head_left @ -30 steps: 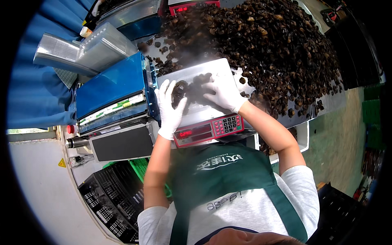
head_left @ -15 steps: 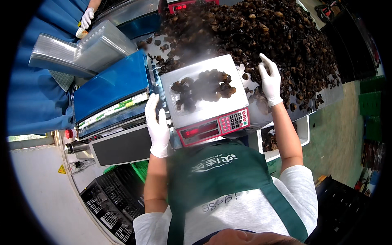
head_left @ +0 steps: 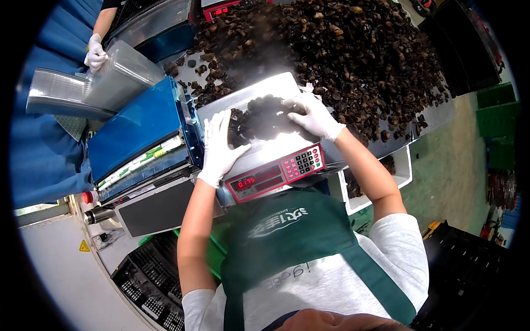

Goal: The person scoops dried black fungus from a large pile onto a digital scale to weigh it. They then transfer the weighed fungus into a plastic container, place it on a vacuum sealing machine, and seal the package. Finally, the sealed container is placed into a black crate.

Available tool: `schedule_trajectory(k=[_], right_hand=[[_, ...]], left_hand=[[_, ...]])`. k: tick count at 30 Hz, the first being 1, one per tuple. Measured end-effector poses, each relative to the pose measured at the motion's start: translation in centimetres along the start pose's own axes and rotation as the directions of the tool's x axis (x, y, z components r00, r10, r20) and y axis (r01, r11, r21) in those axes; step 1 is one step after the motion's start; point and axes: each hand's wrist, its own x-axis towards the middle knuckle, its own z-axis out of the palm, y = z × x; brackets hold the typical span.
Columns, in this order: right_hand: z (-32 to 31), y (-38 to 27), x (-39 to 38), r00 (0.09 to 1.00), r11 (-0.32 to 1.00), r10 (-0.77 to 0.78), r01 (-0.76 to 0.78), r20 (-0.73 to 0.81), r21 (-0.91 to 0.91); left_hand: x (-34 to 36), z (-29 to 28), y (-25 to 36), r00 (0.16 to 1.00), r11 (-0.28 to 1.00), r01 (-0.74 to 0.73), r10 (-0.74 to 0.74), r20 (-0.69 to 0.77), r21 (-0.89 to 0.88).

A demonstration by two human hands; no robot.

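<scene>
A kitchen-style electronic scale with a red-framed panel (head_left: pixel 274 175) stands in front of me, its red display lit. On its silver plate (head_left: pixel 280 84) lies a pile of dark brown, curled pieces (head_left: pixel 265 118) that look like dried mushrooms or wood ear; a lens smear blurs them. My white-gloved left hand (head_left: pixel 218 148) rests at the pile's left side, fingers extended and thumb apart. From the right, my white-gloved right hand (head_left: pixel 316 117) reaches over the plate, its fingertips at the pile's right edge and its thumb apart. Neither hand is seen gripping a piece.
Behind the scale spreads a large heap of the same pieces (head_left: pixel 353 55). A blue-topped machine (head_left: pixel 138 129) stands left, with stacked clear plastic trays (head_left: pixel 118 71) behind. A co-worker's gloved hand (head_left: pixel 95 55) touches them. A white box (head_left: pixel 406 171) sits right, black crates (head_left: pixel 152 276) lower left.
Both my hands have come inward from beside the scale to the two sides of the pile. The co-worker's hand has moved down to the clear trays. The scale's reading has changed.
</scene>
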Motion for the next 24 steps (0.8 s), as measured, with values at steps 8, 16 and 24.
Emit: schedule_trajectory(k=[8,16,24], right_hand=[[1.4,-2.7,1.4,0.978,0.963,-0.199,0.184,-0.056,-0.199],[2.6,-4.9,1.9,0.935,0.912,-0.264,0.322,0.239,-0.255],[1.8,-4.8,1.1,0.932,0.893,-0.357,0.361,0.066,-0.269]], left_hand=[[1.7,0.0,1.3,0.999,0.999,0.006,-0.004,0.032,-0.040],[2.4,1.0,2.1,0.988,0.997,-0.033,0.022,0.152,0.072],[0.8,-1.0,1.7,0.990,0.995,-0.079,0.071,0.119,0.061]])
